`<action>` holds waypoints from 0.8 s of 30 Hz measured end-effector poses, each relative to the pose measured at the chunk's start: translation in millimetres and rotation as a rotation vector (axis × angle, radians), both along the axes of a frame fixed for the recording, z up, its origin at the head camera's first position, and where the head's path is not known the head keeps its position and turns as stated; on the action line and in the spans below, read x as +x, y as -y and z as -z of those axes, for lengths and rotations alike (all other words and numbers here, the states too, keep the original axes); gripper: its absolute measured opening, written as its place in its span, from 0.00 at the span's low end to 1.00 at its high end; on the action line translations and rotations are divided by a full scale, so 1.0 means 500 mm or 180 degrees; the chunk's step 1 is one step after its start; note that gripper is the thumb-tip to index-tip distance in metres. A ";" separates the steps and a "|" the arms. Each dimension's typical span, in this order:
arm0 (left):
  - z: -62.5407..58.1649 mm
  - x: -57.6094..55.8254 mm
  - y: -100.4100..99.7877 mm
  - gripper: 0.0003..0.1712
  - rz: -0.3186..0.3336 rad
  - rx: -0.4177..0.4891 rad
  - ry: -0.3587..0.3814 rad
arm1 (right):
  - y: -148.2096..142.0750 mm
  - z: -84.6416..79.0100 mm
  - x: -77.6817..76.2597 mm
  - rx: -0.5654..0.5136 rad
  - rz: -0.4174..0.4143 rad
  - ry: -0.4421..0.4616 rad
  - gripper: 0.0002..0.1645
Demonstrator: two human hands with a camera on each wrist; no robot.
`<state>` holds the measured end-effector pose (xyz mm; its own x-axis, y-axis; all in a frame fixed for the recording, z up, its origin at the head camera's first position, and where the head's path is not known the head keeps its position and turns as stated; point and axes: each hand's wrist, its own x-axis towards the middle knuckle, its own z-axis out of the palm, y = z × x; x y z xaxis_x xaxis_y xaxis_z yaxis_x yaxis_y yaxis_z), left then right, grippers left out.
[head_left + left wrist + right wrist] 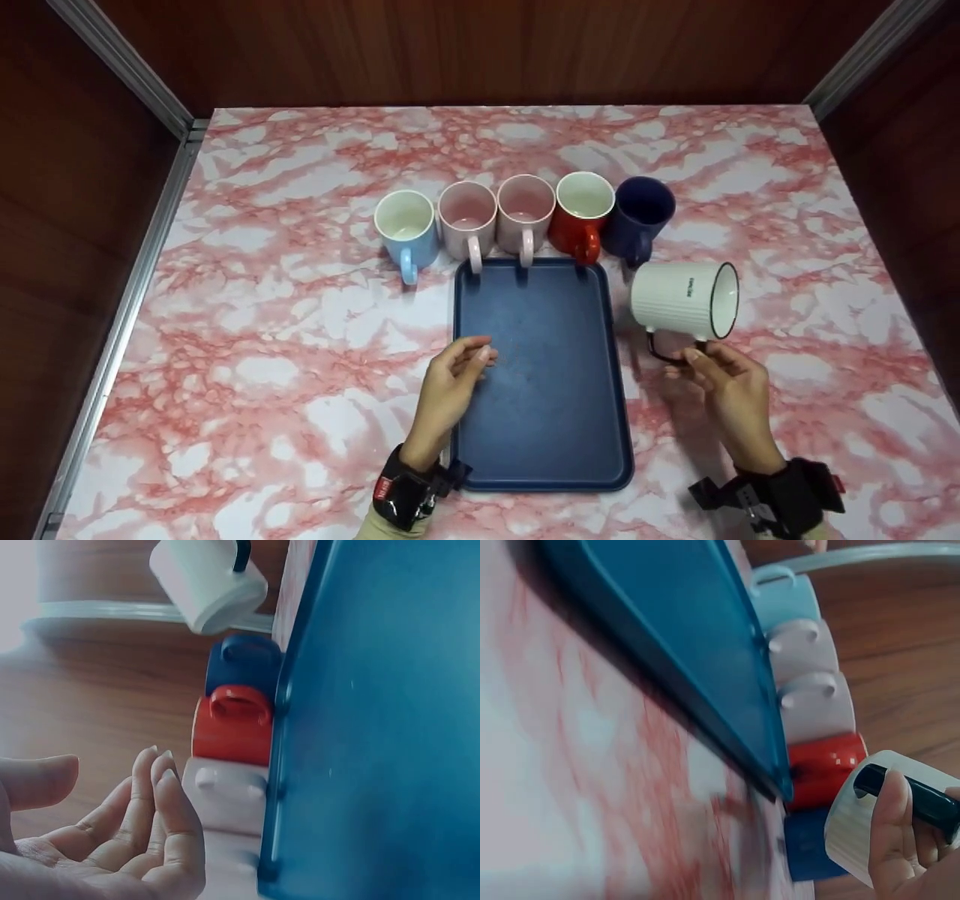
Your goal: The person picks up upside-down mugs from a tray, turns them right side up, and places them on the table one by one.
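Observation:
My right hand grips the dark handle of a white ribbed mug. The mug is tilted on its side above the table, right of the tray, its dark-rimmed mouth facing right. In the right wrist view, fingers curl round the handle of the white mug. Over the left part of a dark blue tray hovers my left hand, holding nothing, its fingers loosely bent. Behind the tray stands a row of upright mugs: light blue, two pink ones, red and navy.
A table with a red-and-white marbled top lies under everything. Brown wood panels rise behind it and at both sides, with metal strips along the corners. The row's handles point toward me, some over the tray's far edge.

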<state>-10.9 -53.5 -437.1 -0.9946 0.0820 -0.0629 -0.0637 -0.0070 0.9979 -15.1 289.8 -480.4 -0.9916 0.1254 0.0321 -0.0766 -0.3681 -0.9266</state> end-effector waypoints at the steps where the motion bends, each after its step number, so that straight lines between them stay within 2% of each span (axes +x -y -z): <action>1: 0.002 0.000 0.005 0.17 -0.0029 -0.0029 -0.0013 | 0.006 -0.019 0.000 0.0074 0.0085 0.0079 0.09; 5: 0.008 0.001 0.023 0.18 -0.0121 -0.0073 -0.0017 | 0.017 -0.075 -0.006 0.0324 0.0315 0.0289 0.11; 6: 0.010 0.002 0.028 0.18 -0.0146 -0.0071 0.0004 | 0.013 -0.078 -0.010 0.0356 0.0323 0.0297 0.12; 10: 0.014 0.004 0.042 0.19 -0.0243 -0.0073 0.0066 | -0.034 -0.049 -0.044 0.0413 0.0294 0.0311 0.09; 12: 0.016 0.004 0.047 0.19 -0.0291 -0.0067 0.0087 | -0.052 -0.047 -0.062 0.0582 0.0364 0.0417 0.11; 14: 0.017 0.005 0.052 0.19 -0.0338 -0.0071 0.0089 | -0.072 -0.037 -0.082 0.0592 0.0395 0.0440 0.13; 15: 0.018 0.005 0.054 0.19 -0.0359 -0.0072 0.0091 | -0.087 -0.024 -0.096 0.0525 0.0417 0.0437 0.13; 17: 0.019 0.006 0.057 0.18 -0.0397 -0.0084 0.0101 | -0.111 -0.005 -0.119 0.0655 0.0441 0.0477 0.15; 21: 0.021 0.007 0.066 0.18 -0.0480 -0.0154 0.0104 | -0.160 0.056 -0.167 0.0789 0.0502 0.0506 0.17; 24: 0.022 0.007 0.073 0.17 -0.0571 -0.0160 0.0123 | -0.169 0.069 -0.190 0.0921 0.0502 0.0551 0.19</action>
<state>-7.4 -90.2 -447.9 -0.9898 -0.1005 -0.1007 -0.1040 0.0281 0.9942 -110.2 374.4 -515.0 -0.9546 0.2874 -0.0778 0.0554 -0.0852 -0.9948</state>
